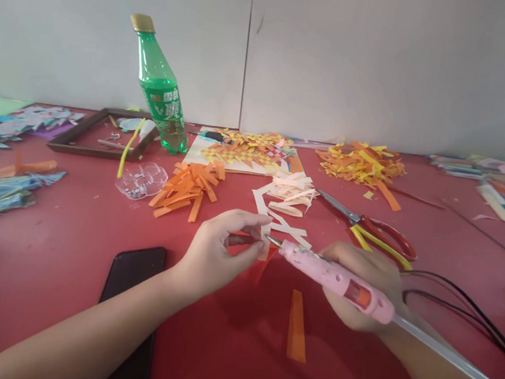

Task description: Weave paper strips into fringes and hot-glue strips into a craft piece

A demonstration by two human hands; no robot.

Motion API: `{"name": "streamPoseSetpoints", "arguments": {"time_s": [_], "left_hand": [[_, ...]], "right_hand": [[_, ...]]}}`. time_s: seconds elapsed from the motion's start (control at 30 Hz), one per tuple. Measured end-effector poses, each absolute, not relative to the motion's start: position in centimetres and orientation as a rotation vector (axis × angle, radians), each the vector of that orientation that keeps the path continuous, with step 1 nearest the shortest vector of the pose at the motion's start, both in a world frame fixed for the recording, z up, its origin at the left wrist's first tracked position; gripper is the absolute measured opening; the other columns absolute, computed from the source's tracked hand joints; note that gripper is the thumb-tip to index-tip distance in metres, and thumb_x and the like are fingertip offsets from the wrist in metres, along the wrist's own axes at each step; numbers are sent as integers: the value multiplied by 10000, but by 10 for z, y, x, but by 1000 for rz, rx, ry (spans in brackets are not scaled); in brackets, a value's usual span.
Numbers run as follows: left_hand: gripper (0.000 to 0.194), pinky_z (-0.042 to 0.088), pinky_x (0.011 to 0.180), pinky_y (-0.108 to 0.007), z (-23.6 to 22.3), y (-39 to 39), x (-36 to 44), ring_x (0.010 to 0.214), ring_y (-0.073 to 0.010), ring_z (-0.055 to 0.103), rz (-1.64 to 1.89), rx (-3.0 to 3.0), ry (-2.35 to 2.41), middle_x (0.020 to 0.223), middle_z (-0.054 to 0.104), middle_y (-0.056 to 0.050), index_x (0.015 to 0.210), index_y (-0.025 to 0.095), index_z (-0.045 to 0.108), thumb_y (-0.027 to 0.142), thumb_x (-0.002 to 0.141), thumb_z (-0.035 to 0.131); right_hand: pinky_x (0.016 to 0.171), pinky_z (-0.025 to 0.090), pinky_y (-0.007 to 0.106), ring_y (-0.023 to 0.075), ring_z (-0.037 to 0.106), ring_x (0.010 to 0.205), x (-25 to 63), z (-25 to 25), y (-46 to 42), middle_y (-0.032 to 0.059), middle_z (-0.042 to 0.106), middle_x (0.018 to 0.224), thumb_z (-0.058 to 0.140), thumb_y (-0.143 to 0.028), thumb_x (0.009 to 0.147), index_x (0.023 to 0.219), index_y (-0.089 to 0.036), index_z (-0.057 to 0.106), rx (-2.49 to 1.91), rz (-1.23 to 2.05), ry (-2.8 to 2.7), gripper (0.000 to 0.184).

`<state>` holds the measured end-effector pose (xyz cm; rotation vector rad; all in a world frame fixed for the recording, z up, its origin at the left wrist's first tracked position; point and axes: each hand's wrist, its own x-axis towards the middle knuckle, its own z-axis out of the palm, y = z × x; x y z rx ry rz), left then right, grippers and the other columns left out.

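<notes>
My right hand (359, 287) grips a pink hot glue gun (333, 276), with a clear glue stick (450, 357) running out of its back end. Its metal nozzle points left and meets a pale paper strip (264, 249). That strip is pinched between the fingers and thumb of my left hand (224, 252). An orange strip (266, 264) shows just beneath, blurred; whether it is held I cannot tell. Behind my hands lies a pile of cream paper strips (291, 190), with an orange strip pile (191, 187) to its left. One loose orange strip (297, 326) lies in front.
Red-and-yellow-handled scissors (364, 226) lie right of the cream pile. A green bottle (161, 93) stands before the wall beside a dark frame (85, 152). Left are a clear dish (147, 180) and a black phone (134, 273). Yellow-orange folded pieces (361, 163) lie behind; black cables (459, 302) run right.
</notes>
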<state>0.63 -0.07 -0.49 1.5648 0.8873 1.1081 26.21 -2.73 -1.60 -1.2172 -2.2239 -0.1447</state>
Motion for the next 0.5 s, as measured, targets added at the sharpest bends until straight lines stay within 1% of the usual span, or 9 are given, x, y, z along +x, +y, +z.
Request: {"name": "streamPoseSetpoints", "arguments": {"time_s": [0.1,0.2,0.33,0.5], "left_hand": [[267,623,862,-346,-3,-1,7,880,-186,724,1120,1604,913,939,693,-77,1086,141,675,138,820,647],[249,623,865,-346,-2,-1,7,887,-193,723,1125,1609,936,957,702,-94,1066,130,679,148,819,658],[235,630,837,-308,-3,-2,7,846,-176,731,1122,1588,922,954,701,-99,1049,110,682,128,817,648],[237,629,826,-264,-6,-1,7,848,-157,733,1161,1653,920,962,703,-96,1060,107,690,124,830,638]], "right_hand": [[464,354,296,147,417,432,262,-17,-27,-19,480,493,571,-160,698,651,-245,477,-1245,-105,-2235,135],[467,348,297,147,400,444,263,-18,-28,-19,465,507,559,-155,680,656,-247,457,-1201,-80,-2234,140],[456,310,292,134,368,423,262,-16,-28,-36,444,495,559,-106,652,670,-245,442,-1206,-160,-2214,182],[461,287,284,130,347,440,260,-13,-28,-45,403,512,528,-107,690,684,-249,395,-1125,-162,-2216,195]]}}
